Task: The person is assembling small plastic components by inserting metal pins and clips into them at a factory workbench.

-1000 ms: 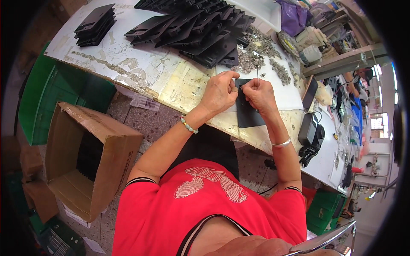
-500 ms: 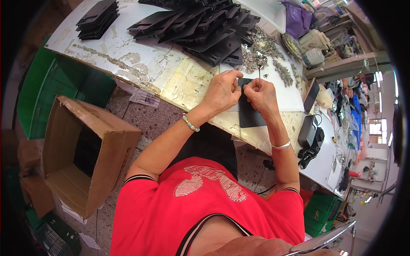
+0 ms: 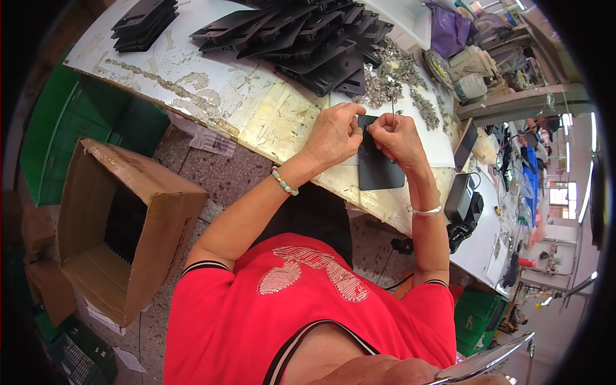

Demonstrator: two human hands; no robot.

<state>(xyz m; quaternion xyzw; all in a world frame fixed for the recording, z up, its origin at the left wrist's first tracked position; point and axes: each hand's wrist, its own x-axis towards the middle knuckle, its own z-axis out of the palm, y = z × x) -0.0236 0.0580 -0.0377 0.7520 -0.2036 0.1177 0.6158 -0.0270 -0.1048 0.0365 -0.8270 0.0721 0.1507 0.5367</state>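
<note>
A flat black plastic panel (image 3: 380, 168) lies on the table in front of me. My left hand (image 3: 335, 133) is curled at its upper left edge, thumb and index finger closed against it. Over the panel's upper right part, my right hand (image 3: 399, 142) is closed in a pinch around a thin, dark rod-like tool (image 3: 393, 106). The rod sticks up past the fingers toward a heap of small metal pieces (image 3: 391, 74). What lies right under the fingertips is hidden.
Many black panels (image 3: 308, 45) are heaped at the far side, with a smaller stack (image 3: 144, 25) at far left. An open cardboard box (image 3: 135, 224) and a green crate (image 3: 70, 141) stand left of the table (image 3: 263, 122). A black power adapter (image 3: 461, 196) lies at right.
My right hand has turned slightly, its wrist shifting right, and more of the panel's lower part shows. The left hand stays at the panel's edge.
</note>
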